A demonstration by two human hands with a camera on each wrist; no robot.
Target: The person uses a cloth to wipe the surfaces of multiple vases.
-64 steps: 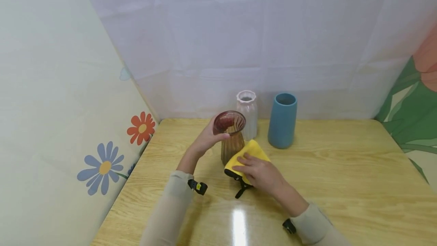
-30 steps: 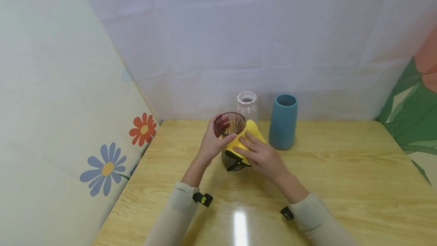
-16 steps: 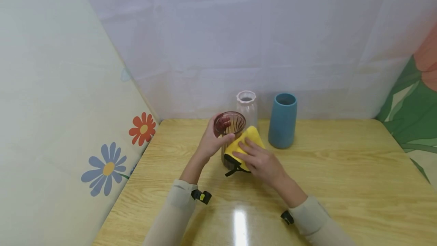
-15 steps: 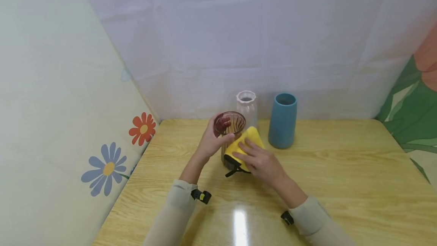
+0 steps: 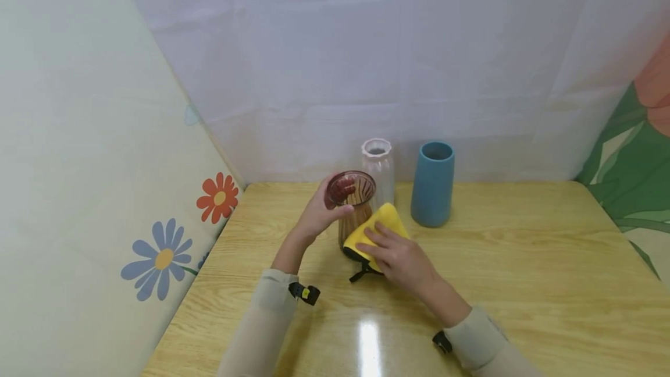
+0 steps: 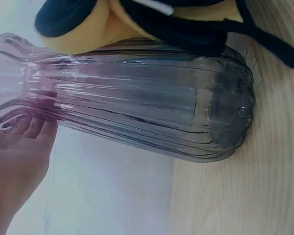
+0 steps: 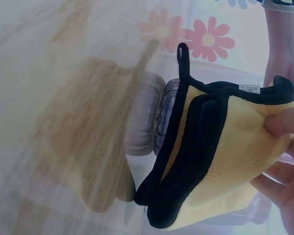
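Note:
A ribbed glass vase (image 5: 348, 227), purplish at the flared top and greyer below, stands upright on the table. My left hand (image 5: 317, 215) grips it around the neck, fingers behind and thumb in front; the left wrist view shows those fingers through the glass (image 6: 137, 103). Against the vase's right side, my right hand (image 5: 404, 256) holds a folded yellow cloth (image 5: 386, 217) with black edging. A black loop hangs from the cloth's lower corner. In the right wrist view the thumb lies on the cloth (image 7: 235, 152), which hides part of the vase.
Close behind the glass vase stands a pale pinkish-white vase (image 5: 384, 170) with a scalloped rim. A blue vase (image 5: 432, 188) is to its right. The wood-grain table (image 5: 523, 260) meets a white sheet (image 5: 324, 63) at the back and a flower-print panel (image 5: 68, 191) at left.
My right hand slid the cloth up the vase's side, then back down, where it is now. My left hand kept its grip on the neck, shifting only slightly.

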